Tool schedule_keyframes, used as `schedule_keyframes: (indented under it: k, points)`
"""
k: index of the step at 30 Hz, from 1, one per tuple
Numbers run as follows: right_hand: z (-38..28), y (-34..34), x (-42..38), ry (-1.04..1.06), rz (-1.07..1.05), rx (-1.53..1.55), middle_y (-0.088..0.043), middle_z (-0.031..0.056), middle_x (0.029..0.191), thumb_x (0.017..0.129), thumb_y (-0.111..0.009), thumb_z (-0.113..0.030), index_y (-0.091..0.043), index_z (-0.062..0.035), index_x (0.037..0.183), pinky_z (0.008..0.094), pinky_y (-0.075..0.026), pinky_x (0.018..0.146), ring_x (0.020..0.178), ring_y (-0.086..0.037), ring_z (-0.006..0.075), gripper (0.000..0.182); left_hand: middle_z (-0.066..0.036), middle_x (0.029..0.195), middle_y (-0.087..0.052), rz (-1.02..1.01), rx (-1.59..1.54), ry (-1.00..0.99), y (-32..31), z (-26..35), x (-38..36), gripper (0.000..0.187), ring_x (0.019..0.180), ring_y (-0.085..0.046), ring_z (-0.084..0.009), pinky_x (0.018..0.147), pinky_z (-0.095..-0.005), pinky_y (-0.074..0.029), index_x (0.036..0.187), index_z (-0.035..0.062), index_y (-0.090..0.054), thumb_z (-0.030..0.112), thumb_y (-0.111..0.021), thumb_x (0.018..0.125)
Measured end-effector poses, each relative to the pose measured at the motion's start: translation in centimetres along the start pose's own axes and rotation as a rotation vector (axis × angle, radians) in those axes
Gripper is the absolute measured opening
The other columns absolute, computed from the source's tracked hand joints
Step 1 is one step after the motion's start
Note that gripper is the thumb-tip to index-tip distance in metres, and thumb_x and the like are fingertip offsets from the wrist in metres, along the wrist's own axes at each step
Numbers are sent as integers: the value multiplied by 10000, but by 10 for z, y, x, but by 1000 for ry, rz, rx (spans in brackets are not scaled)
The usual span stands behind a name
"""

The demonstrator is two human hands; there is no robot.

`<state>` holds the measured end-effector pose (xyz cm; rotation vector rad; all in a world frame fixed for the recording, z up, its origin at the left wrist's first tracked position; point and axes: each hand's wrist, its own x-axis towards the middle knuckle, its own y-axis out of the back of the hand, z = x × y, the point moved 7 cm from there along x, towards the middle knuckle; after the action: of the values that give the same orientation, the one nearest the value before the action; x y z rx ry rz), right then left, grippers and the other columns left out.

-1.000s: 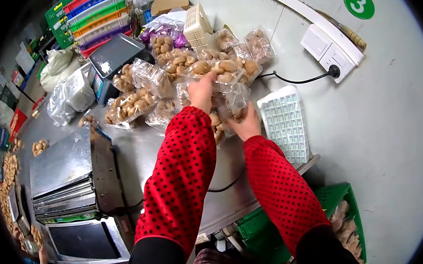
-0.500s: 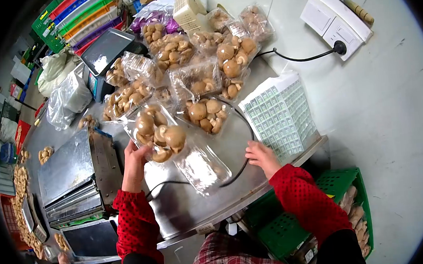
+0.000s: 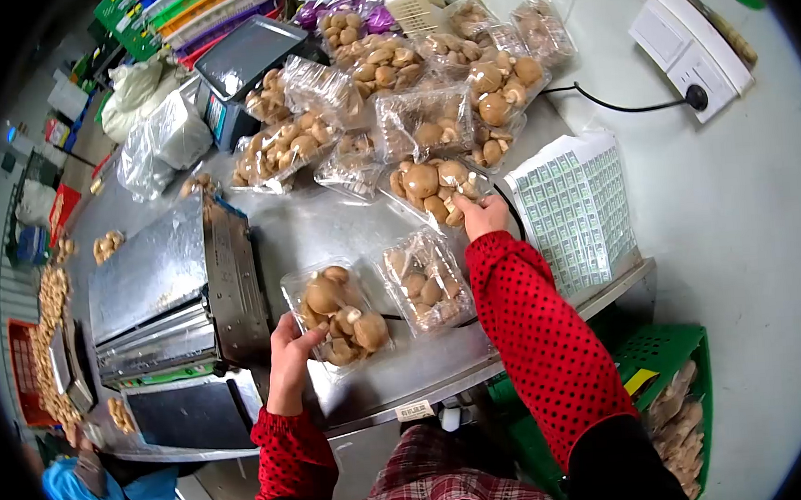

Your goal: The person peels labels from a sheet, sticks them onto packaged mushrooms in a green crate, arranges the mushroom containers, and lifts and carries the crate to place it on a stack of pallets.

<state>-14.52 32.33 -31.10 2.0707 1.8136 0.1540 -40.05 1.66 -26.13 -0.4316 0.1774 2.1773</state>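
Presently, the left hand (image 3: pixel 292 362) pinches the left edge of a film-wrapped mushroom tray (image 3: pixel 338 316) over the front of the steel worktop (image 3: pixel 320 223). The right hand (image 3: pixel 485 216) touches the rear mushroom pack (image 3: pixel 428 185); its closure cannot be determined. Handle these 2 by their rims, sparing caps and film.

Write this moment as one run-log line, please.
left hand: gripping first mushroom pack | right hand: at edge of second mushroom pack | third mushroom pack: untouched, on metal table
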Motion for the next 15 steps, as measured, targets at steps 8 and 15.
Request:
schedule_keyframes:
  k: [8, 15]
  points:
    - [-40, 60, -53, 265, -259, 274, -524, 119, 1103, 702, -810, -76, -404, 2, 1179, 334, -466, 862, 964, -542, 200, 631, -137, 1108, -647, -21, 40, 26, -18, -13, -19, 512, 1007, -620, -183, 878, -310, -488, 1275, -69, -459, 54, -692, 835]
    - [-20, 117, -60, 130, -360, -207, -418, 208, 1333, 736, -758, -25, -302, -30, 1422, 391, -477, 934, 1091, -563, 308, 824, -93, 1148, -640, -40, -50, 22, -20, -21, -20, 439, 1051, -597, -161, 933, -294, -446, 1266, -46, -508, 57, -651, 864]
